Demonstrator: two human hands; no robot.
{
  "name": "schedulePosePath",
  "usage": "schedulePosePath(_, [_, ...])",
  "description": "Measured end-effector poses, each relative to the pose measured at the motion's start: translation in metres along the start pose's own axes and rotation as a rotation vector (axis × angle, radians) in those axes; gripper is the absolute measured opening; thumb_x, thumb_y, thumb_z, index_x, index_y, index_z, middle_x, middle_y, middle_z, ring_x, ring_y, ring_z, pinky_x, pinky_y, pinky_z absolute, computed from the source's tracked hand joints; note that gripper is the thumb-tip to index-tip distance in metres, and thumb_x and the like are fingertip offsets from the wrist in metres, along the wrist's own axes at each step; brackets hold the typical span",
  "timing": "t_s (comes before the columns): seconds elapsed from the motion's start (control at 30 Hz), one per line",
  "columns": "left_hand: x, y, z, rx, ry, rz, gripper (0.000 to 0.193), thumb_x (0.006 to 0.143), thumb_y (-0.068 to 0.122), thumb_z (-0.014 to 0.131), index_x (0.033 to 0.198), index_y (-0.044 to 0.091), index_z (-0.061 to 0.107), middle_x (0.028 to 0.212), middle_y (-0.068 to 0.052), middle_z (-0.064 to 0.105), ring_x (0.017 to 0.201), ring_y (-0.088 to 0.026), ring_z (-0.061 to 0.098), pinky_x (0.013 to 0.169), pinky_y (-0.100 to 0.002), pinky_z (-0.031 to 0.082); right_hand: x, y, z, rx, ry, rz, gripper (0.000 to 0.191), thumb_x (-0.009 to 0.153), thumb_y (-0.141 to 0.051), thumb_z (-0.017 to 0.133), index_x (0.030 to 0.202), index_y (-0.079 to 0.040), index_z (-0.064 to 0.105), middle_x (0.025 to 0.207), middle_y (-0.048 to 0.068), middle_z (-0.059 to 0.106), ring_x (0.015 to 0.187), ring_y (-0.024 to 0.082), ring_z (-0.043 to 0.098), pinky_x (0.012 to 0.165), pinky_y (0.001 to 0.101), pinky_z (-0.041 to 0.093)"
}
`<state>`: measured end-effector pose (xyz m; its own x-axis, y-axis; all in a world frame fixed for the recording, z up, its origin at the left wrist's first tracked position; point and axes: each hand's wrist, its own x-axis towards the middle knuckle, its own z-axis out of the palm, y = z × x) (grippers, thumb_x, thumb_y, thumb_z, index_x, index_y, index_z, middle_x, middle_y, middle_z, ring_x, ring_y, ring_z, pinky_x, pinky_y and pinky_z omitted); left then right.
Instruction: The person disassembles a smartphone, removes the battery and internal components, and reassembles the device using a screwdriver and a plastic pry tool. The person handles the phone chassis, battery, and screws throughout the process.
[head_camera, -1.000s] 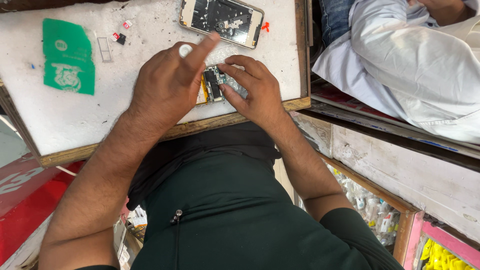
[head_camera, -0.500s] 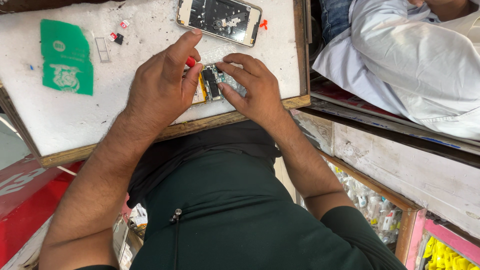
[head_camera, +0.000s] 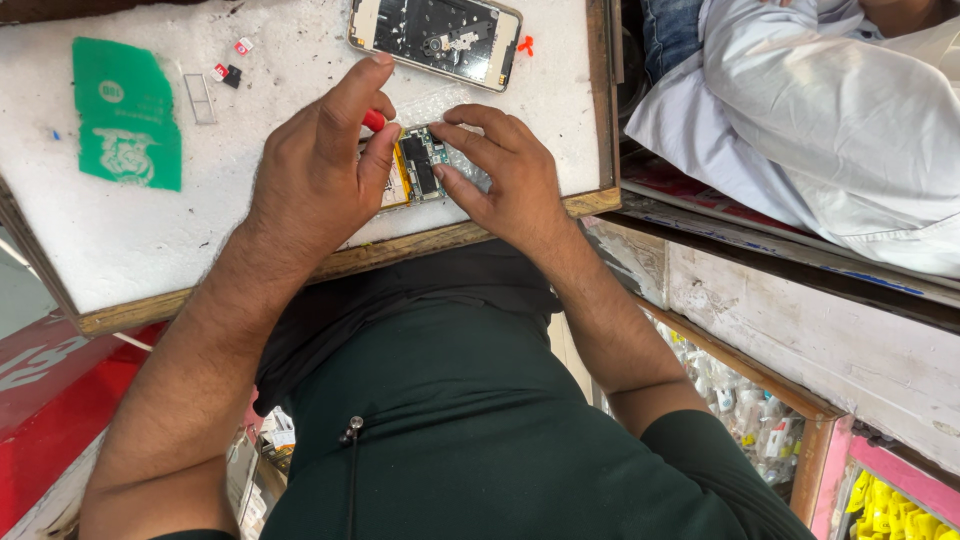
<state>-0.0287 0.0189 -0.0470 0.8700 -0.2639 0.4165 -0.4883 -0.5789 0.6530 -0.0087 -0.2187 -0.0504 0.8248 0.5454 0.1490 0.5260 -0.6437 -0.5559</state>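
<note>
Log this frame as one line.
left hand: holds red tool | right hand: steadies circuit board | opened phone behind | green sheet left

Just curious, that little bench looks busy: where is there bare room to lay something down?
Bare white top lies below the green sticker, and between it and the left hand. It is crowded around both hands, the circuit board and the opened phone.
</note>
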Motion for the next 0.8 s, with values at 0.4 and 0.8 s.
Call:
schedulePosePath(0.4, [0.02,0.024,-0.02,0.255,0.017,0.067,0.05,0.099,0.015,0.085,0.136,0.006,0.053,0.096,-0.009,0.067,0.089,-0.029,0.071,0.095,-0.049,0.054,0.0,0.0,-0.001,0.031,0.002,0.001,0.039,0.095,-0.02,0.083,0.131,-0.012,0.07,0.133,0.007,0.064,0.121,0.022,0.066,0.099,0.0345,0.06])
schedulePosePath(0.8, [0.03,0.022,-0.033,-0.061,-0.115,0.055,0.043,0.094,-0.008,0.066,0.134,0.003,0.055,0.119,-0.017,0.07,0.102,-0.037,0.067,0.091,-0.046,0.051,0.004,-0.008,-0.008,0.087,0.026,-0.006,0.045,0.093,-0.016,0.083,0.134,-0.011,0.067,0.134,0.007,0.065,0.121,0.026,0.066,0.101,0.0383,0.058])
